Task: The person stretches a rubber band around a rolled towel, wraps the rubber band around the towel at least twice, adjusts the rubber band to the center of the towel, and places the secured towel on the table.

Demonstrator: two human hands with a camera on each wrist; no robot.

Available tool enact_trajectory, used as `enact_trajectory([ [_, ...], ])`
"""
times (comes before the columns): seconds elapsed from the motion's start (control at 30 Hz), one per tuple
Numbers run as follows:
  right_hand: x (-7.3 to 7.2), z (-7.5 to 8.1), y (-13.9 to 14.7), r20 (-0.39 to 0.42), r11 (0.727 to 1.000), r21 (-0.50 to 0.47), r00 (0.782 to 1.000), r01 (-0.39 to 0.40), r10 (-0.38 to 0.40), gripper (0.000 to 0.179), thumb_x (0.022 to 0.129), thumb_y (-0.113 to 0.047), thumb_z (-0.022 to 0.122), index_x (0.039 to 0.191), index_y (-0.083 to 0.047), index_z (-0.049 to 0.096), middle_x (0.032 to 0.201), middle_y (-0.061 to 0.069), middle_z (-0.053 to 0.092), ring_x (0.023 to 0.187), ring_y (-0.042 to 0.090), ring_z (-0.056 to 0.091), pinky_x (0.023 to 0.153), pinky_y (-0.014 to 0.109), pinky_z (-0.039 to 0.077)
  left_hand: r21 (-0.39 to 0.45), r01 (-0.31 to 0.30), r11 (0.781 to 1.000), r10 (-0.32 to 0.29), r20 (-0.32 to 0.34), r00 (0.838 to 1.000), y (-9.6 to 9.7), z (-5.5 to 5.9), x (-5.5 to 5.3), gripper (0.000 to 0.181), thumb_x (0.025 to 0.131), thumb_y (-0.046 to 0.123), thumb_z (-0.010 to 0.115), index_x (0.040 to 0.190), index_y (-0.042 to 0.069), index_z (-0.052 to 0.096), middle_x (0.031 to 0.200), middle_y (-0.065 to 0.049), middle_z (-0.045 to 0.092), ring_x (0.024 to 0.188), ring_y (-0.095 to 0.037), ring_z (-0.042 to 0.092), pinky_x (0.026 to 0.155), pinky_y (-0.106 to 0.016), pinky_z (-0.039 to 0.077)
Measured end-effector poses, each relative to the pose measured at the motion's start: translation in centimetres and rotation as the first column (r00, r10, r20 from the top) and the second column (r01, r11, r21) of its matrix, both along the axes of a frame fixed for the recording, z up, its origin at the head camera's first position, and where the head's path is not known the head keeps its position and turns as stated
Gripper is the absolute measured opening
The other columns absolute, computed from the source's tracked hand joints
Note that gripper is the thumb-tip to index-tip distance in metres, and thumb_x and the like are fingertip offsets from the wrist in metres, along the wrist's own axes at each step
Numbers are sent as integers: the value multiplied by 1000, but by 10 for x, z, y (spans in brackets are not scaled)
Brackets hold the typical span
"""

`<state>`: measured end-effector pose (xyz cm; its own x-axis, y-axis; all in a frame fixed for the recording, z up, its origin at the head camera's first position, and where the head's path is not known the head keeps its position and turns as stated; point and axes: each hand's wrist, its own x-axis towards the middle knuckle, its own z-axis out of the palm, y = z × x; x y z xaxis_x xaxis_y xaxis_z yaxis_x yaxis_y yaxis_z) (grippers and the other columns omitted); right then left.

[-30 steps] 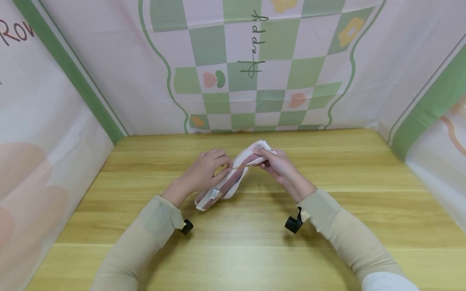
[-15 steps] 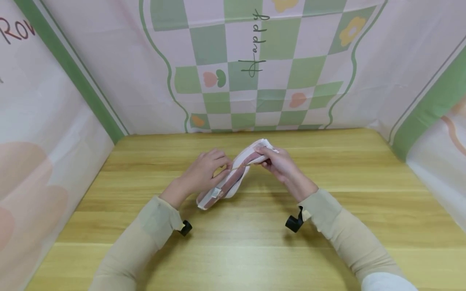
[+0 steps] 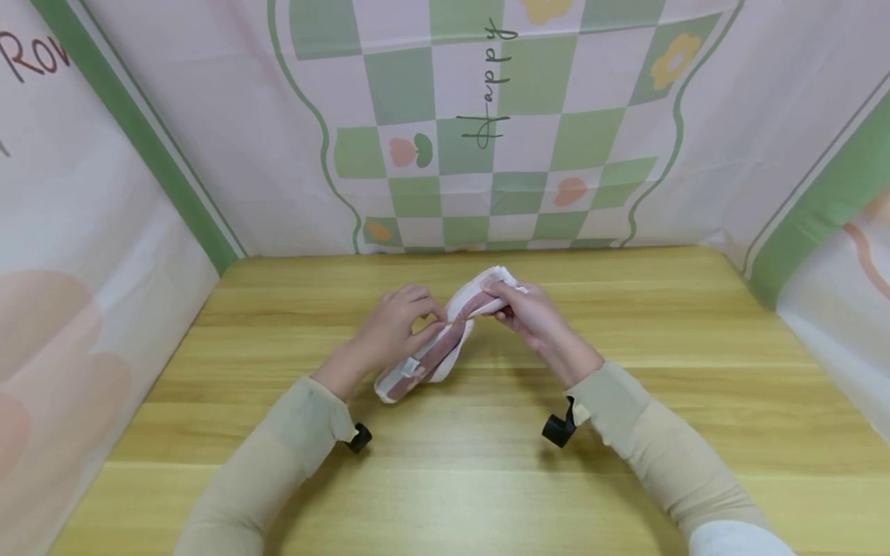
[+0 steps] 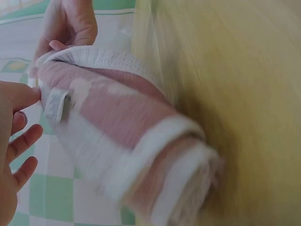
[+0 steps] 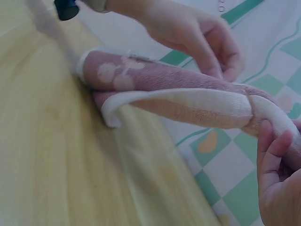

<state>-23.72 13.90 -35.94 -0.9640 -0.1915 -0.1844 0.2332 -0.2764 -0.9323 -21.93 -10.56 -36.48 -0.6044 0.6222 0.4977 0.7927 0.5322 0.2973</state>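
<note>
A rolled pink-and-white towel (image 3: 439, 351) is held slanted over the wooden table, its near end low on the left. Around its waist runs a thin tan elastic band (image 5: 252, 107), which cinches the roll. My left hand (image 3: 391, 326) pinches this band between thumb and index finger, and in the left wrist view the other fingers (image 4: 26, 143) are spread apart. At the far end, my right hand (image 3: 541, 320) grips the towel, thumb on top. A small white label (image 4: 57, 104) sticks out from the towel's side. Part of the band is hidden behind the left fingertips.
The wooden tabletop (image 3: 445, 479) extends under both arms. A printed checkered cloth (image 3: 464, 147) hangs behind its far edge, and more cloth (image 3: 90, 255) hangs at the sides. Black wrist cameras (image 3: 558, 430) jut inward below the sleeves.
Both hands keep their holds on the band and the towel. The towel and hands shift only slightly, and the left fingertips sit a touch further right.
</note>
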Motion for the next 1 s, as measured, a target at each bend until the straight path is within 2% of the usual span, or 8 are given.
enact_trajectory([
  [0.1, 1, -3, -2, 9, 1000, -11, 1000, 5, -5, 22, 102, -8, 58, 82, -10, 68, 68, -2, 66, 58, 5, 59, 53, 12, 45, 57, -10, 998, 11, -23, 1000, 3, -4, -1, 5, 93, 12, 76, 96, 12, 73, 92, -1, 65, 91, -19, 58, 76, -38, 47],
  [0.2, 1, -5, -3, 17, 1000, -26, 1000, 12, -12, 23, 102, -8, 58, 82, -11, 68, 68, -2, 66, 58, 5, 60, 53, 12, 45, 106, -43, 993, 44, -5, 999, 5, -7, 0, 6, 92, 14, 78, 95, 12, 73, 90, -2, 66, 88, -18, 58, 76, -38, 47],
  [0.3, 2, -6, -4, 23, 999, -33, 1000, 16, -16, 23, 102, -9, 58, 81, -11, 68, 67, -2, 66, 58, 6, 61, 54, 12, 46, 86, -135, 987, 131, 46, 990, 9, -7, 3, 17, 91, 27, 80, 95, 13, 72, 93, 0, 67, 91, -19, 59, 78, -40, 47],
  [0.47, 3, -7, -6, 65, 997, -67, 998, 28, -23, 24, 103, -11, 58, 80, -11, 68, 70, -1, 66, 60, 6, 60, 55, 12, 46, -92, -315, 945, 325, 146, 934, 20, -2, 8, 48, 82, 58, 81, 101, 18, 61, 95, 7, 61, 91, -16, 57, 83, -44, 43],
  [0.57, 3, -8, -7, 76, 996, -87, 997, 35, -29, 26, 103, -11, 57, 80, -10, 67, 71, -1, 66, 62, 6, 60, 55, 12, 45, -186, -354, 917, 387, 190, 903, 27, 1, 11, 60, 76, 65, 82, 104, 19, 54, 92, 7, 56, 86, -15, 54, 85, -45, 40],
  [0.63, 3, -8, -7, 76, 995, -94, 997, 38, -30, 27, 104, -11, 56, 80, -11, 67, 72, -1, 65, 62, 6, 59, 56, 13, 45, -225, -366, 903, 409, 188, 893, 30, 2, 12, 63, 74, 64, 84, 104, 19, 51, 90, 7, 53, 84, -15, 53, 85, -45, 40],
  [0.77, 4, -8, -6, 76, 995, -92, 997, 37, -30, 26, 105, -13, 55, 82, -11, 67, 74, -1, 66, 63, 6, 58, 56, 14, 44, -226, -376, 898, 415, 154, 897, 32, 1, 12, 55, 77, 49, 89, 103, 17, 51, 89, 5, 53, 84, -18, 55, 82, -46, 42],
  [1.0, 5, -9, -4, 84, 995, -98, 996, -2, 11, 20, 105, -15, 55, 89, -10, 65, 78, 0, 66, 70, 10, 62, 62, 15, 47, -175, -358, 917, 380, 113, 918, 26, 0, 11, 36, 83, 30, 86, 102, 15, 60, 97, 2, 66, 87, -21, 62, 78, -46, 46],
])
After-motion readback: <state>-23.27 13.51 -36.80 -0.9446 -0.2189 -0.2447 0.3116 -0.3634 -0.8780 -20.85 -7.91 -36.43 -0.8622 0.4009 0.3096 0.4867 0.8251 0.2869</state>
